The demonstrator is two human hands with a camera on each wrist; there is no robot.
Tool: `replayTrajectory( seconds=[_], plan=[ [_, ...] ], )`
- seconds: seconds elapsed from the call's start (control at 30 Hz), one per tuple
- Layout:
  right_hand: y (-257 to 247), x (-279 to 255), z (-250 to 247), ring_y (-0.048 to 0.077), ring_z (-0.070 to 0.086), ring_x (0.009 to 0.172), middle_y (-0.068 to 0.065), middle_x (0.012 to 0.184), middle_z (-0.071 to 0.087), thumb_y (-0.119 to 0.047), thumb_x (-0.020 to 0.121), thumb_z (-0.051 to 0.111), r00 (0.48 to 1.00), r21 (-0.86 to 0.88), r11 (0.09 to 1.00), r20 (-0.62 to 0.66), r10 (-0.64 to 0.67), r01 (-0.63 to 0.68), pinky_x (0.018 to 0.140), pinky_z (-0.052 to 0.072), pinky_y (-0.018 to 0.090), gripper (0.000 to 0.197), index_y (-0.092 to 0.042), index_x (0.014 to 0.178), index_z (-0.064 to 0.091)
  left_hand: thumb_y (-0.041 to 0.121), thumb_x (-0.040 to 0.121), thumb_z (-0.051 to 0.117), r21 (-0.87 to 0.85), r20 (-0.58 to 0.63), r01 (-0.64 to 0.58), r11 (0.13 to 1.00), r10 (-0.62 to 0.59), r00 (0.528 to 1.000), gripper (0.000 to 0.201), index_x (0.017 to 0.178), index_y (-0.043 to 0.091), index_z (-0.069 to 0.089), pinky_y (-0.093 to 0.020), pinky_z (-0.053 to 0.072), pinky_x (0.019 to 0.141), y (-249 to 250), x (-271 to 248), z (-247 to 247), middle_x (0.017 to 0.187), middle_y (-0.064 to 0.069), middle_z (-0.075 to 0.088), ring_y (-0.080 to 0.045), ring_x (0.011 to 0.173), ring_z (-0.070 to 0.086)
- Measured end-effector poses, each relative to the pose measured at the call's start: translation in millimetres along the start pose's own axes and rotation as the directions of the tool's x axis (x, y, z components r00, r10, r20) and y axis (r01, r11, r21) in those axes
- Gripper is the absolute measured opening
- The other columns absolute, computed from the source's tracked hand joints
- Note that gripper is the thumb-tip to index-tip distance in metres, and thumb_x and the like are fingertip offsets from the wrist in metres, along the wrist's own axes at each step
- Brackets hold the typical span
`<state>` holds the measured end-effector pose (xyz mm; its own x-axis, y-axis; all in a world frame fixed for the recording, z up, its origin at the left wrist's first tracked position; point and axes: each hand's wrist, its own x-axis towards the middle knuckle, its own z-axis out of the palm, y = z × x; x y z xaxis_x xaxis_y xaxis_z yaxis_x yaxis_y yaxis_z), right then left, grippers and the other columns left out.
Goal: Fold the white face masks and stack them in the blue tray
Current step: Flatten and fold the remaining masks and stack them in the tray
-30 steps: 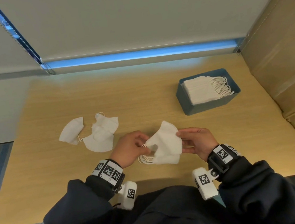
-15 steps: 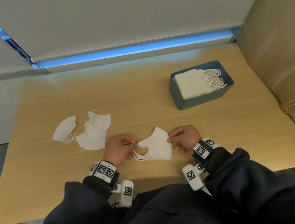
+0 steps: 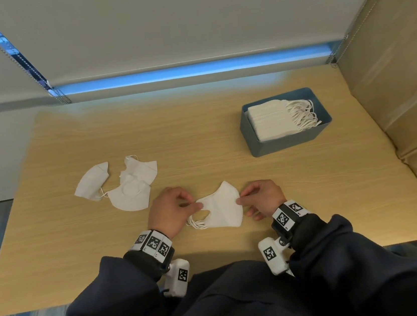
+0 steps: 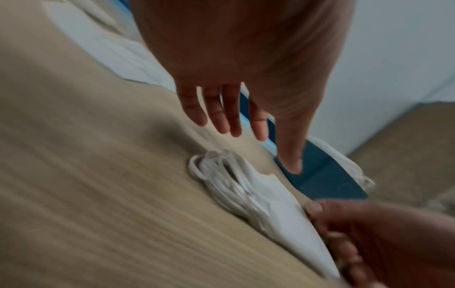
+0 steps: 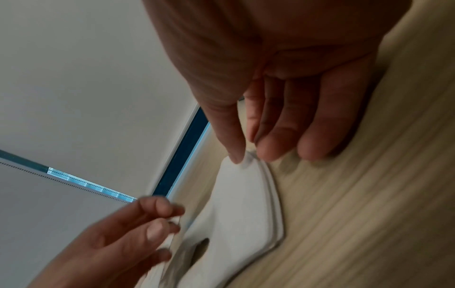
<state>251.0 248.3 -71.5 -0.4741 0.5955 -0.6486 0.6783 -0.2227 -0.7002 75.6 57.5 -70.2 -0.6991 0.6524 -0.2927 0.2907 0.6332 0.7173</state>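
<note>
A folded white face mask (image 3: pixel 224 208) lies flat on the wooden table near its front edge, ear loops bunched at its left end (image 4: pixel 216 175). My left hand (image 3: pixel 199 205) pinches the mask's left corner between thumb and fingers, as the right wrist view also shows (image 5: pixel 169 220). My right hand (image 3: pixel 240 200) pinches the right corner between thumb and forefinger (image 5: pixel 246 154). The blue tray (image 3: pixel 287 143) stands at the back right, well beyond both hands, and holds a stack of folded masks (image 3: pixel 268 121) with loops to the right.
Two loose white masks (image 3: pixel 92 182) (image 3: pixel 133 188) lie on the table left of my left hand, unfolded and overlapping. A tan padded wall (image 3: pixel 403 81) borders the table on the right. A grey wall runs along the back.
The mask was held up between both hands a second ago. It has come down flat onto the table, and both hands have dropped with it, still at its two ends.
</note>
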Motion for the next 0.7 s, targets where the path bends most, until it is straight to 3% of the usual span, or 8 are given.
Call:
replayTrajectory(
  seconds=[0.07, 0.13, 0.2, 0.23, 0.3, 0.37, 0.6, 0.7],
  plan=[
    [2.0, -0.9, 0.3, 0.02, 0.065, 0.049, 0.009, 0.077, 0.073, -0.015, 0.077, 0.087, 0.999, 0.022, 0.999, -0.044, -0.029, 0.03, 0.042, 0.052, 0.029, 0.022, -0.01, 0.089, 0.07, 0.046, 0.066, 0.09, 0.09, 0.076, -0.171, 0.981, 0.164, 0.983, 0.044, 0.098, 0.03, 0.065, -0.032, 0.048, 0.091, 10.5, 0.8, 4.4, 0.114, 0.013, 0.057, -0.009, 0.103, 0.056],
    [4.0, -2.8, 1.3, 0.024, 0.069, 0.052, 0.007, 0.083, 0.075, -0.019, 0.081, 0.084, 0.993, 0.019, 0.998, -0.101, -0.065, 0.068, 0.044, 0.054, 0.03, 0.016, -0.014, 0.089, 0.071, 0.057, 0.059, 0.089, 0.21, 0.278, -0.37, 0.905, 0.308, 0.91, 0.066, 0.112, 0.034, 0.058, -0.037, 0.042, 0.104, 22.5, 1.3, 14.4, 0.131, 0.012, 0.049, -0.012, 0.121, 0.046],
    [4.9, -4.9, 3.0, 0.026, 0.072, 0.056, 0.003, 0.088, 0.076, -0.02, 0.086, 0.077, 0.988, 0.0, 0.995, -0.125, -0.095, 0.096, 0.046, 0.056, 0.032, 0.006, -0.02, 0.091, 0.074, 0.064, 0.056, 0.085, 0.382, 0.443, -0.509, 0.771, 0.331, 0.833, 0.084, 0.125, 0.035, 0.048, -0.041, 0.035, 0.11, 30.5, 3.0, 28.1, 0.144, 0.007, 0.04, -0.017, 0.131, 0.036],
    [4.7, -5.9, 3.7, 0.025, 0.073, 0.057, 0.001, 0.088, 0.077, -0.019, 0.087, 0.074, 0.986, -0.011, 0.995, -0.13, -0.105, 0.104, 0.047, 0.057, 0.034, 0.005, -0.023, 0.09, 0.075, 0.064, 0.056, 0.084, 0.452, 0.47, -0.539, 0.711, 0.324, 0.821, 0.087, 0.128, 0.034, 0.045, -0.042, 0.034, 0.11, 32.7, 4.9, 33.9, 0.146, 0.005, 0.038, -0.019, 0.133, 0.033],
    [4.2, -7.8, 5.2, 0.024, 0.073, 0.059, -0.002, 0.085, 0.078, -0.018, 0.088, 0.07, 0.984, -0.035, 0.993, -0.133, -0.117, 0.114, 0.049, 0.059, 0.036, 0.011, -0.027, 0.088, 0.076, 0.061, 0.06, 0.083, 0.513, 0.453, -0.547, 0.662, 0.332, 0.827, 0.083, 0.128, 0.032, 0.044, -0.042, 0.035, 0.107, 34.5, 9.3, 40.6, 0.146, 0.003, 0.037, -0.022, 0.133, 0.034],
    [3.4, -10.3, 6.3, 0.024, 0.073, 0.06, -0.005, 0.083, 0.078, -0.02, 0.088, 0.07, 0.984, -0.052, 0.991, -0.127, -0.127, 0.122, 0.049, 0.059, 0.036, 0.011, -0.029, 0.088, 0.077, 0.058, 0.064, 0.081, 0.506, 0.438, -0.549, 0.665, 0.35, 0.828, 0.076, 0.126, 0.031, 0.046, -0.04, 0.036, 0.105, 33.8, 13.1, 42.0, 0.145, 0.003, 0.038, -0.022, 0.131, 0.036],
    [3.9, -9.8, 5.3, 0.024, 0.074, 0.061, -0.003, 0.091, 0.078, -0.018, 0.084, 0.075, 0.988, -0.02, 0.994, -0.112, -0.107, 0.106, 0.049, 0.055, 0.034, 0.01, -0.024, 0.092, 0.079, 0.061, 0.066, 0.077, 0.503, 0.443, -0.582, 0.639, 0.388, 0.808, 0.073, 0.127, 0.033, 0.049, -0.043, 0.036, 0.108, 26.9, 14.4, 43.6, 0.151, 0.002, 0.035, -0.023, 0.134, 0.035],
    [5.1, -7.0, 5.6, 0.021, 0.069, 0.055, 0.002, 0.092, 0.074, -0.017, 0.079, 0.082, 0.986, -0.028, 0.993, -0.115, -0.119, 0.117, 0.044, 0.052, 0.029, 0.021, -0.023, 0.098, 0.073, 0.07, 0.062, 0.077, 0.46, 0.418, -0.552, 0.695, 0.379, 0.826, 0.078, 0.127, 0.035, 0.05, -0.044, 0.034, 0.11, 26.0, 13.4, 42.9, 0.152, 0.004, 0.036, -0.021, 0.137, 0.034]
  ],
)
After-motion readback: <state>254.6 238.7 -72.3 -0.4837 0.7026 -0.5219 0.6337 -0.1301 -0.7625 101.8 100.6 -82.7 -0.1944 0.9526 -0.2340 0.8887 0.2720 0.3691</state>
